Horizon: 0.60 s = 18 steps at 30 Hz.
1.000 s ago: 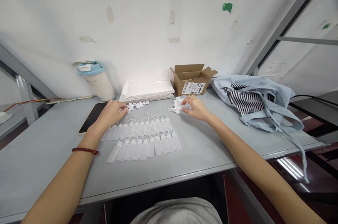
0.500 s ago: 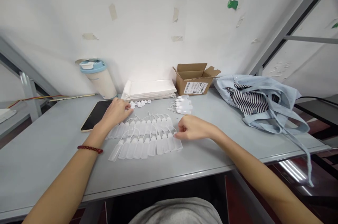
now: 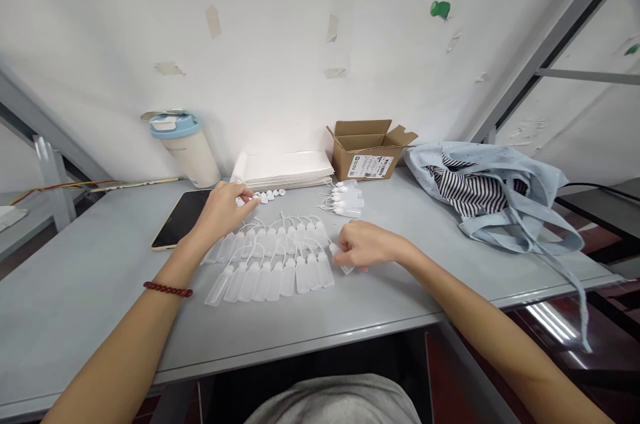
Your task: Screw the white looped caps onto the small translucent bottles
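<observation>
My right hand is closed on a small translucent bottle at the right end of the front row. Two rows of similar bottles with thin white tubes lie on the grey table. Over the small white caps at the back, my left hand has its thumb and fingertips close together; whether a cap is between them is hidden. A smaller group of bottles lies in front of the cardboard box.
A phone and a blue-lidded tumbler stand at the left. White packets lie stacked at the wall, beside the open cardboard box. A light blue bag is at the right.
My right hand has drawn the end bottle slightly right, away from the front row. My left hand has shifted a little right over the caps.
</observation>
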### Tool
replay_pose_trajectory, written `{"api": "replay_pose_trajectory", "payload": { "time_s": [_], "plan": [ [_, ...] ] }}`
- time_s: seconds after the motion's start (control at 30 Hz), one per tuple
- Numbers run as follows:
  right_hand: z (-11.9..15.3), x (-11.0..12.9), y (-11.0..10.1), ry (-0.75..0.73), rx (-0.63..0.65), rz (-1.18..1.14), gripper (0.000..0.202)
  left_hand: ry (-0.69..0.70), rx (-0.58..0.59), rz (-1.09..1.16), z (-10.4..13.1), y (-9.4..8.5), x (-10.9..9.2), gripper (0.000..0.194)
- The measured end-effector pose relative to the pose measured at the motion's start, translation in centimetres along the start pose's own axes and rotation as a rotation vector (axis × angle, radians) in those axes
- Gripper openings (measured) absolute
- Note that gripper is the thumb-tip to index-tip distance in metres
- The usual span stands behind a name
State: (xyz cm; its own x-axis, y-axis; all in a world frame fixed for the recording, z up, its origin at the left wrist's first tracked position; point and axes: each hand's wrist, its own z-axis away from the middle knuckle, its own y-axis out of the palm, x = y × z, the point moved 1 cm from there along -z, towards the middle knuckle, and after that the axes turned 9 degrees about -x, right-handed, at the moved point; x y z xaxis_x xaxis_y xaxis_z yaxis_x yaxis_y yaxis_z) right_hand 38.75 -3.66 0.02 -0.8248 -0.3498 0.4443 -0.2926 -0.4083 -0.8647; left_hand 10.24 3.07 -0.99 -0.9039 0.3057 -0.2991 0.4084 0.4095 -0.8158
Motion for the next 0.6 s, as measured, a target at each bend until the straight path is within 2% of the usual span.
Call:
{"api": "replay_pose_trajectory", "payload": {
  "time_s": [0.1, 0.2, 0.3, 0.4, 0.47, 0.6],
  "plan": [
    [0.3, -0.2, -0.6, -0.016, -0.060, -0.054, 0.027, -0.147, 0.024, 0.202, 0.5, -1.3, -2.4, 0.035],
    [0.6, -0.2, -1.1, -0.043, -0.164, -0.098, 0.026, -0.249, 0.119, 0.423, 1.3, -2.3, -4.8, 0.037],
    [0.5, 0.0, -1.1, -0.079, -0.317, -0.159, 0.023, -0.228, 0.248, 0.622, 2.2, -2.4, -6.7, 0.036],
    [0.2, 0.1, -0.6, -0.142, -0.481, -0.243, 0.020, -0.194, 0.347, 0.744, 2.9, -1.6, -8.0, 0.033],
    [0.0, 0.2, -0.1, -0.196, -0.569, -0.280, 0.020, -0.204, 0.351, 0.794, 3.2, -1.0, -8.7, 0.032],
    [-0.3, 0.0, 0.7, -0.304, -0.710, -0.234, 0.017, -0.234, 0.267, 0.863, 3.5, -0.4, -9.6, 0.030]
  ]
}}
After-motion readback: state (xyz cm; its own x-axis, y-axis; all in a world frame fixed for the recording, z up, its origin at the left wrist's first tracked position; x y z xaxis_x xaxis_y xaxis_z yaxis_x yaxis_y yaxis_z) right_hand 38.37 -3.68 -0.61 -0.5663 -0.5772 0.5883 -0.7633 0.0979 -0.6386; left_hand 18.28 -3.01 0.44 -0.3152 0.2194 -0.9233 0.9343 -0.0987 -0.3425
